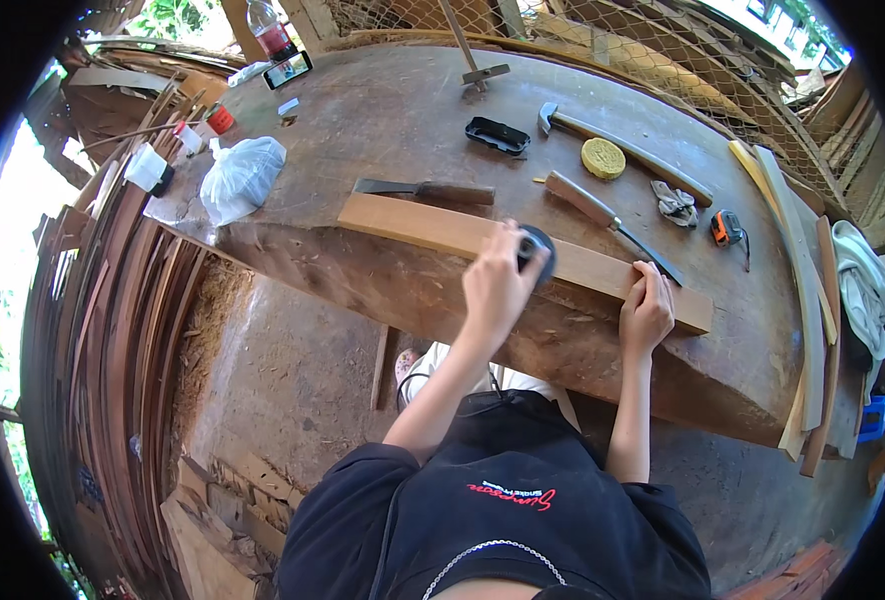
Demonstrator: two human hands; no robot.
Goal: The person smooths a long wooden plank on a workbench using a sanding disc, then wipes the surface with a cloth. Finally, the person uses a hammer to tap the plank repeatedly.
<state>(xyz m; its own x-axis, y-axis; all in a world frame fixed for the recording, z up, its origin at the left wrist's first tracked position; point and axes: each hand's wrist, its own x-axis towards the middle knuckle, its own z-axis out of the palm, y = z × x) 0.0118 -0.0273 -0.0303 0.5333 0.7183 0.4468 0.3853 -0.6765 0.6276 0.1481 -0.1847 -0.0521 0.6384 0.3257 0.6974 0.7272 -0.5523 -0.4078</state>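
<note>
A long light-brown board (395,219) lies along the bench's near edge. My left hand (496,275) is closed on a dark round object (539,247) over the middle of the board; part of it is hidden by my fingers. My right hand (649,308) grips the board near its right end with bent fingers. Just behind the board lie a chisel with a wide dark blade (383,187) and another chisel with a wooden handle (575,196), its blade tip near my right fingers.
On the bench (363,120) are a hammer (643,160), yellow round block (603,158), black case (498,135), crumpled rag (675,203), tape measure (728,230), plastic bag (241,180), phone (288,70) and bottle (271,35). Long strips (808,300) line the right side; stacked planks (113,380) stand left.
</note>
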